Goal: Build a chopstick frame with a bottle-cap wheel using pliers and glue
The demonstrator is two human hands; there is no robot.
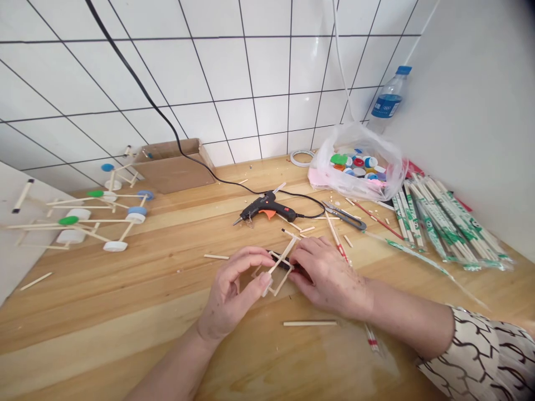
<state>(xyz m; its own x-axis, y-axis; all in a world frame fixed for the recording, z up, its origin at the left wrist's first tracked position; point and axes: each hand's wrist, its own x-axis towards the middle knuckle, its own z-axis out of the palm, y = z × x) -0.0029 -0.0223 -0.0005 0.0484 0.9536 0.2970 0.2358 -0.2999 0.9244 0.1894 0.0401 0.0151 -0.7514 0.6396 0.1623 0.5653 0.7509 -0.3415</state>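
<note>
While the left hand [232, 292] and right hand [326, 273] both grasp a small frame of wooden sticks [282, 255], the frame sits between them, just above the wooden workbench [125, 278]. The left hand pinches its near corner; the right fingers [303, 257] clasp its far side, where a dark object of uncertain identity lies partly hidden. The frame is joined from several sticks but carries no bottle-cap wheels, unlike the assembled stick carts [79, 220] well left of the grip, which have them. Beyond the grip lies a black hot glue gun [267, 206]; a loose wooden stick [309, 323] lies nearer the person. Further right are metal snips [345, 216] and bundled chopsticks [451, 223]. Far beyond, a plastic bag of bottle caps [357, 164] rests against the wall.
</note>
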